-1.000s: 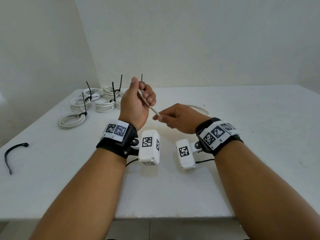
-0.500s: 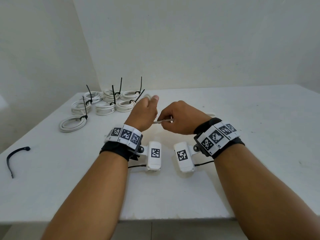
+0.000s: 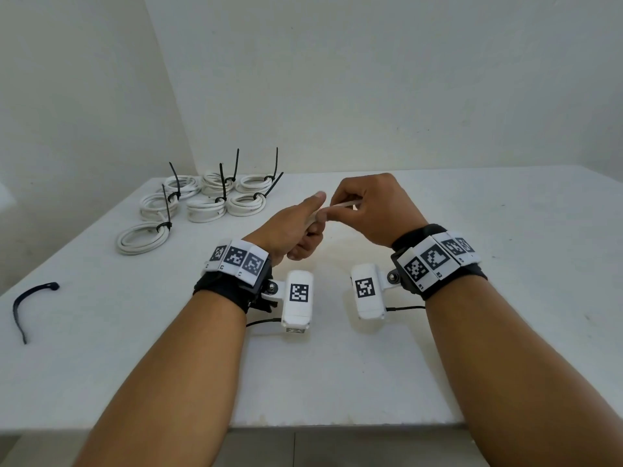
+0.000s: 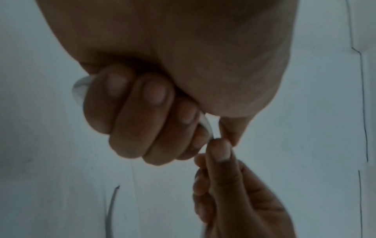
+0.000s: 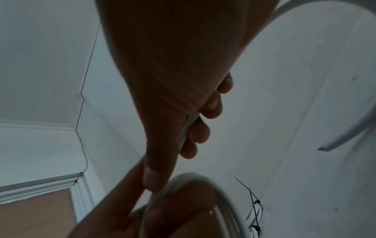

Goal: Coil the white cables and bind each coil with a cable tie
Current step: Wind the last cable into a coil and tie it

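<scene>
Above the middle of the white table (image 3: 505, 264), both hands hold one white cable (image 3: 342, 206). My left hand (image 3: 301, 227) grips it in curled fingers (image 4: 142, 116), and the cable (image 4: 205, 124) comes out beside the thumb. My right hand (image 3: 371, 207) pinches the cable between thumb and fingers (image 5: 199, 132), right next to the left thumb. A loop of cable (image 5: 191, 176) curves round the left hand. Its free end (image 5: 333, 145) hangs in the air to the right.
Several white coils (image 3: 205, 203), each bound with a black cable tie, lie at the back left of the table. One loose black cable tie (image 3: 25, 306) lies near the left edge. Walls stand close behind and to the left.
My left hand has come down from its raised pose and turned thumb forward. My right hand has moved up and away, bringing the cable over beside the left thumb.
</scene>
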